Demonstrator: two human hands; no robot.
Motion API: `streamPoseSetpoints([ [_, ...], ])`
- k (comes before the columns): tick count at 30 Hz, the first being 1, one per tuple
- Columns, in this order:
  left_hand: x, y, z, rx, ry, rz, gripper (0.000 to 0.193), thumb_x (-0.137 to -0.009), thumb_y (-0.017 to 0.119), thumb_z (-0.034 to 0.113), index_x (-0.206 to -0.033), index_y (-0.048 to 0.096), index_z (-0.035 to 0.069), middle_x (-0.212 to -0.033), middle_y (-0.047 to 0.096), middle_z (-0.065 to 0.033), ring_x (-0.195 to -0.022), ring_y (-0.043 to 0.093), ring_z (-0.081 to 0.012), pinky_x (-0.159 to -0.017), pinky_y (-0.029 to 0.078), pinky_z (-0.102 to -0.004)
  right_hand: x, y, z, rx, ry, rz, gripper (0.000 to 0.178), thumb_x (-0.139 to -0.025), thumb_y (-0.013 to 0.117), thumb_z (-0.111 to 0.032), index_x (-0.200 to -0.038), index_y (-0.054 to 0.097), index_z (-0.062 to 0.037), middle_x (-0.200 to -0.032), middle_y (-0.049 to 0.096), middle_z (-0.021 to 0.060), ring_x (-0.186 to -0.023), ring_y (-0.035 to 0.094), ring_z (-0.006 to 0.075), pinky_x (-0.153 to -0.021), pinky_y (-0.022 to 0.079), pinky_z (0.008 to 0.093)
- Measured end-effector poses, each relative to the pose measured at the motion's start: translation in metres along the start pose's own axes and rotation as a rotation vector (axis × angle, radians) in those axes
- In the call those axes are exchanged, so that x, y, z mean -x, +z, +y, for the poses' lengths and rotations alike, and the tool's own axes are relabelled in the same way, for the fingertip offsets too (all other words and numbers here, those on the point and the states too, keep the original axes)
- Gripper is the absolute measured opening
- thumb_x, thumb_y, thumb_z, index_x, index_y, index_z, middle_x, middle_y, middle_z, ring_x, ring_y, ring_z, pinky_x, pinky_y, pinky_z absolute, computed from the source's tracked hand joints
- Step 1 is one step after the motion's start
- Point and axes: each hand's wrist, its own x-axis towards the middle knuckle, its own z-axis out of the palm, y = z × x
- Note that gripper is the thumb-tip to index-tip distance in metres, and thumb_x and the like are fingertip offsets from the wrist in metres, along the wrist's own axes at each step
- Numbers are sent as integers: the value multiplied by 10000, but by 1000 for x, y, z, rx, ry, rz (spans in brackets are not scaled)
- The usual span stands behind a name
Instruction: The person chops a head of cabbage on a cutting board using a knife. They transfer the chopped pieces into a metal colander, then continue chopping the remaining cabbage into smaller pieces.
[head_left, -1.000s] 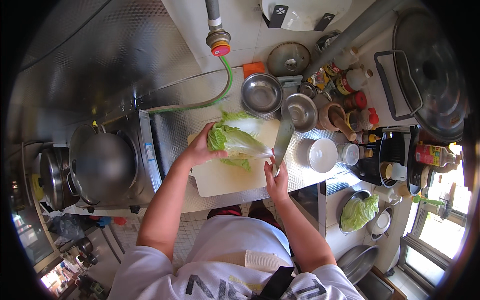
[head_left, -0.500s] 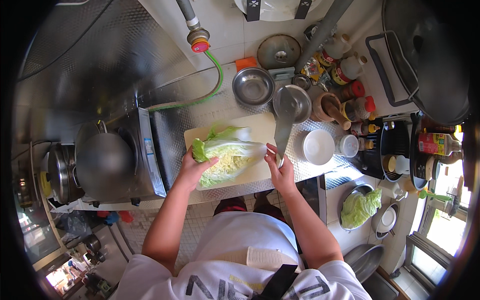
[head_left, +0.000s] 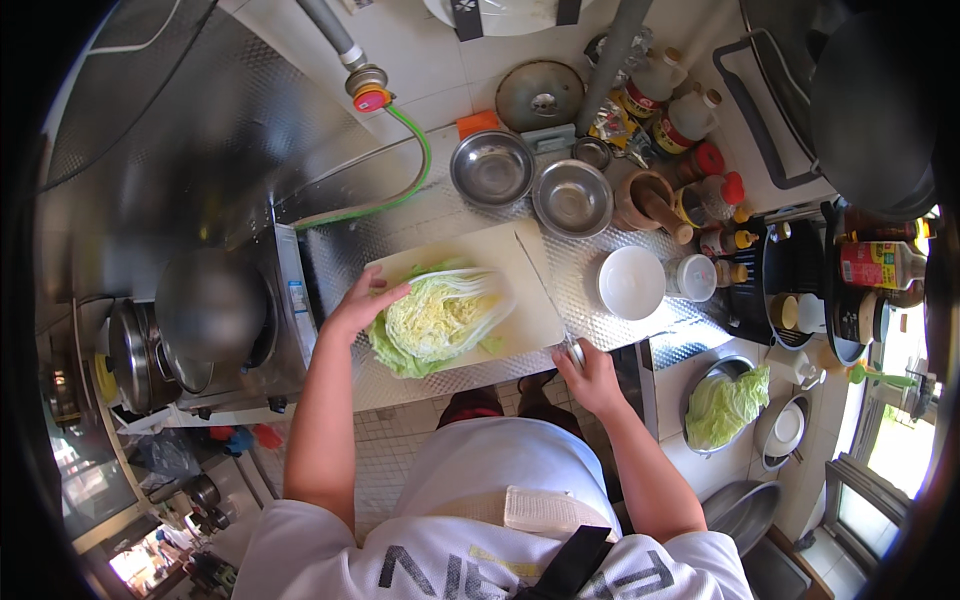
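A halved napa cabbage (head_left: 440,318) lies with its pale yellow cut face up on a cream cutting board (head_left: 480,250). My left hand (head_left: 358,303) is at the cabbage's leafy left end, fingers apart, with the fingertips at its outer leaves. At the board's lower right corner, my right hand (head_left: 592,378) is closed round the handle of a kitchen knife (head_left: 537,272). The blade points away from me over the board's right side, seen nearly edge-on, to the right of the cabbage and apart from it.
Two steel bowls (head_left: 573,199) and a white bowl (head_left: 631,283) stand beyond and right of the board. Nearby are a mortar with pestle (head_left: 650,205) and several bottles. A gas stove (head_left: 290,310) is at the left. More cabbage (head_left: 722,407) sits in a bowl at the right.
The cabbage, held between both hands before, now rests cut face up on the board. The right hand has moved right and nearer me, and the knife blade has turned edge-on. The left hand's fingers have loosened.
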Motion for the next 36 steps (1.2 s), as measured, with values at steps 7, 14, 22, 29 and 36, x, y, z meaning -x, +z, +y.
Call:
streamPoseSetpoints([
  [7,-38,39,79,-860,136,-495,1081,-690,850,645,-1489,480,17,-1479,508,-271,-1340,532,-371,-1116,423,-387,21,17,7,-507,382,-166,563,-1110,396,-470,-851,580,-5,-626,529,39,-551,511,129,-539,445,309],
  [14,-16,60,71,-781,398,-333,751,-797,822,468,-1325,601,-19,-1210,695,-239,-1157,658,-369,-992,507,-412,-1,45,-45,-554,321,-121,568,-1110,339,-512,-880,512,-23,-644,490,41,-481,468,136,-464,416,306],
  [22,8,63,59,-796,426,-106,647,-812,805,454,-1231,634,-8,-1158,699,-251,-1100,665,-410,-934,530,-457,-12,74,-45,-430,321,-63,584,-1101,361,-526,-858,509,-16,-644,481,29,-490,462,133,-462,418,310],
  [29,25,72,44,-863,497,36,566,-843,787,431,-1170,634,-5,-1075,696,-234,-1010,669,-430,-867,544,-484,1,52,-66,-728,533,-208,575,-1097,368,-539,-836,486,-41,-655,457,36,-502,423,137,-449,382,313],
  [36,28,75,35,-902,559,101,527,-848,784,414,-1164,639,18,-1065,691,-196,-991,670,-404,-844,555,-483,11,28,-81,-772,637,-279,569,-1100,363,-538,-846,470,-40,-645,424,22,-496,394,131,-447,372,315],
])
